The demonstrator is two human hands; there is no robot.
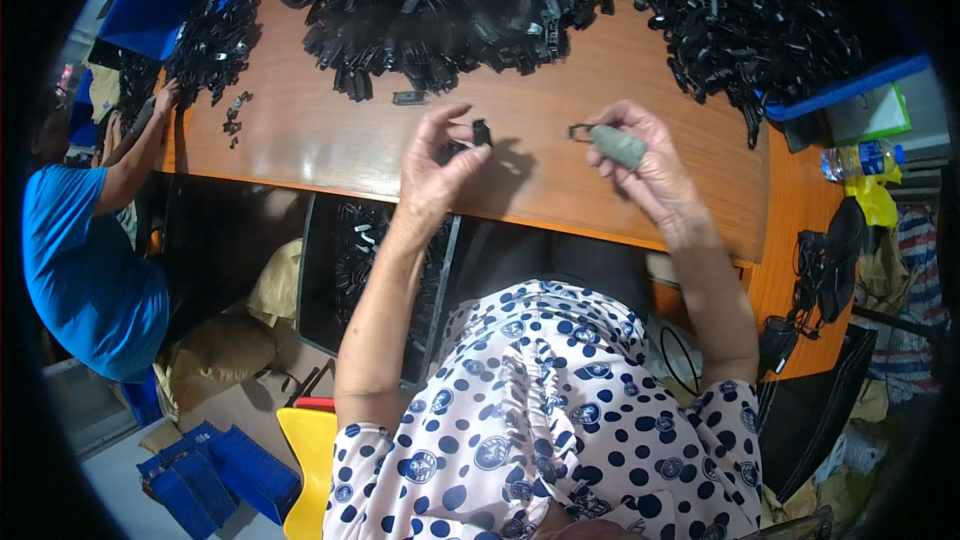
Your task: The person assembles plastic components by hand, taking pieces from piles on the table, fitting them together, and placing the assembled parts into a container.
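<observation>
Over the wooden table (330, 145), my left hand (432, 165) pinches a small black plastic piece (481, 132) between thumb and fingertips. To its right, my right hand (650, 160) holds a small black open-framed piece (578, 132) that sticks out to the left of the fingers. A grey-green oval thing (618, 146) covers or lies against the thumb of that hand; whether it is worn or held I cannot tell. The two hands are apart. A single dark rectangular piece (408, 98) lies on the table beyond my left hand.
Large heaps of black plastic pieces (440, 20) cover the far table. A black crate (310, 280) with more pieces stands below the front edge. At left, a person in a blue shirt (90, 260) works beside a blue bin (160, 0). A bottle (860, 160) lies at right.
</observation>
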